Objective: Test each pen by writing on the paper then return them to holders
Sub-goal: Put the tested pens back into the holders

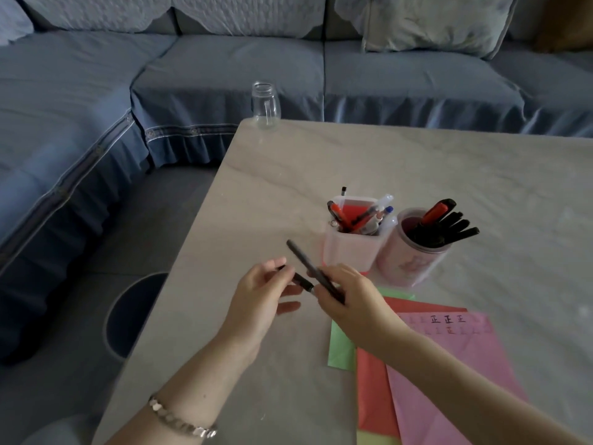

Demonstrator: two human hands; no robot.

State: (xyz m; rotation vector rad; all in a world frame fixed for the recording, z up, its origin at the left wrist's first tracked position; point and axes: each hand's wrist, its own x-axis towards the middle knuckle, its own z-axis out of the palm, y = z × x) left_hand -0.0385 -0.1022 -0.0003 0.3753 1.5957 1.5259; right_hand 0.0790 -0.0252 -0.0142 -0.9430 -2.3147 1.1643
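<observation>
Pen (301, 256): over the near-left part of the table (321, 162), in front of the holders. Gripped low on the barrel by right hand (353, 300), fingers curled round it, free end slanting up and away to the left. Left hand (263, 297) just beside, thumb and fingertips pinching short dark piece (301, 281), remaining fingers loosely spread. That piece aimed at the pen's lower barrel; touching or just short of it, cannot tell which.

Look: slim, straight, matte black barrel, no legible markings; lower end hidden inside right hand. Short dark piece the same black, paler at the end nearest the pen.

Outward: square holder (346, 255), translucent pinkish, just beyond right hand, packed with red, black and blue pens. Round holder (404, 264), pink, close on its right, full of black markers plus one red. Under right forearm, fanned coloured sheets: pink sheet (455, 374) on top with written characters near its far edge, red sheet (372, 390) beneath, green sheet (340, 351) poking out left, yellow strip (375, 440) at bottom of view.

Edges and room: left table edge under left forearm, running diagonally away to the far corner; glass jar (264, 106) at that corner, well apart. Bare table between hands and jar, also right of the holders. Blue sofa (224, 65) past the far and left edges. Beaded bracelet (183, 419) on left wrist.
</observation>
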